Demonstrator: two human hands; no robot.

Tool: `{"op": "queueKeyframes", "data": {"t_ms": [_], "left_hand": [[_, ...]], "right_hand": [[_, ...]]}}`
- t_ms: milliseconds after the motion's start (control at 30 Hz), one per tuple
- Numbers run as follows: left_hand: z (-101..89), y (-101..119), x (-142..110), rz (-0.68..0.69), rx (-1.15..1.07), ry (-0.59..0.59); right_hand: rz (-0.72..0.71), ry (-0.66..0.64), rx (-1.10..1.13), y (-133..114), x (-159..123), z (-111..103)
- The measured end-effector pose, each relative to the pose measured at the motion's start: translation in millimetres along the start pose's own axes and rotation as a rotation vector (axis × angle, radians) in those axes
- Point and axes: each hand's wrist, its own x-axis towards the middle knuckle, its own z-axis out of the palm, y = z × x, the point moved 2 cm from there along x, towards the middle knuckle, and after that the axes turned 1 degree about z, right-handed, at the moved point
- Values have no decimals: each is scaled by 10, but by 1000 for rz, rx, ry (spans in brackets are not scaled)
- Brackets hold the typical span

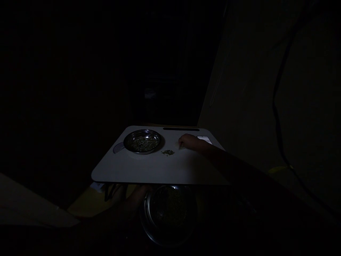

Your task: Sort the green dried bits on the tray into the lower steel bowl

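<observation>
The right hand [188, 141] curls its fingers down at the white, round-cornered counter [149, 171], grip too dark to tell. Just left of them lie small greenish bits [168, 152]; farther left, a shiny round metal bowl [143, 153] holds more. The left hand [140, 193], finger state unclear, is beside a lower metal bowl [152, 237].

The right hand [188, 141] reaches forward, fingers bent, its forearm [226, 161] trailing back; the left hand [140, 194], dim, lies nearer the body.

It looked like a dim room, perhaps in a home, with a small white surface [149, 169] beside a plain wall [239, 92].
</observation>
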Motion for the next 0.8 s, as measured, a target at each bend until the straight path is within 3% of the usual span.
{"op": "queueKeyframes", "data": {"t_ms": [167,233,433,600,733,800], "left_hand": [[7,53,-9,-23,-22,27],[14,92,-38,-21,-37,-15],[5,181,-127,4,-33,6],[46,198,-109,-12,-156,-192],[45,158,-70,-114,-138,-187],[46,130,-43,-79,-124,-141]], "right_hand": [[-25,58,-13,-5,9,-89],[-31,81,9,15,-15,-122],[71,118,56,207,-186,-163],[15,107,164,251,-398,-80],[-1,77,222,158,-481,54],[6,55,214,98,-474,103]]}}
